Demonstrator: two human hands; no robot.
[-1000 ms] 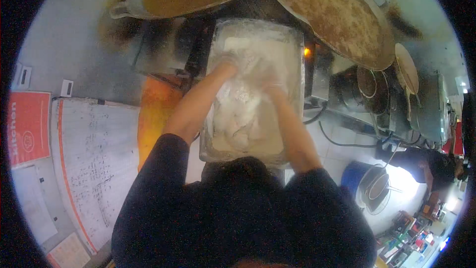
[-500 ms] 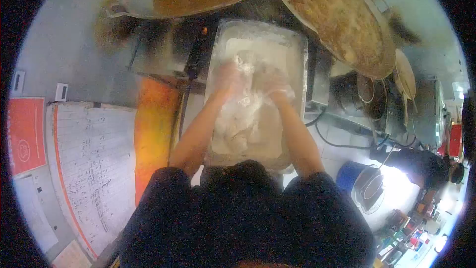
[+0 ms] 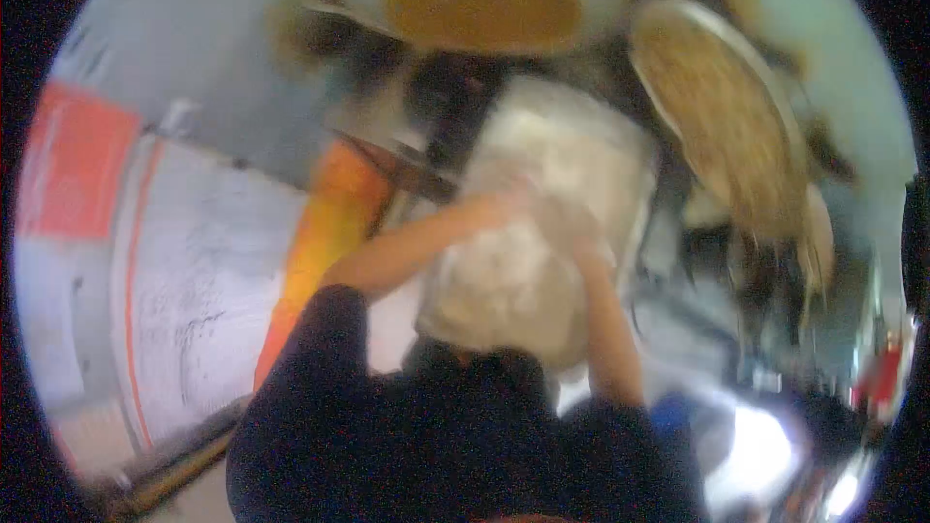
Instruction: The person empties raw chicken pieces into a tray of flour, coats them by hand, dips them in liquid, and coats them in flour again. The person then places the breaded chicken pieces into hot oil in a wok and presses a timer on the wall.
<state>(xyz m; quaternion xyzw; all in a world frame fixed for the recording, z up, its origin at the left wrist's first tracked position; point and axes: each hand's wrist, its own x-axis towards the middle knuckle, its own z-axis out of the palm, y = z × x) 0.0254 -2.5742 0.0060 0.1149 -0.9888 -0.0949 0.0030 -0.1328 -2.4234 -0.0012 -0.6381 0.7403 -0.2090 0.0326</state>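
Motion blurs the whole head view. A pale rectangular tray (image 3: 620,261) with whitish powder (image 3: 557,150) lies in front of my body. My left hand (image 3: 509,199) is over the tray's middle, coated pale and smeared. Close on its right, my right hand (image 3: 578,230) is also over the powder, its fingers too blurred to make out. Whitish lumps (image 3: 499,266) lie in the tray, nearer to my body than the hands. Whether either hand holds anything cannot be seen.
Beyond the tray stands a large pan of brown liquid (image 3: 484,0). A second large pan with brown, frothy-looking contents (image 3: 717,107) is at the upper right. At the left are an orange-yellow panel (image 3: 329,223) and a white written sheet (image 3: 208,271).
The view has turned and blurred, so the tray and pans appear shifted right and tilted. My hands, apart over the powder half a second ago, are now close together.
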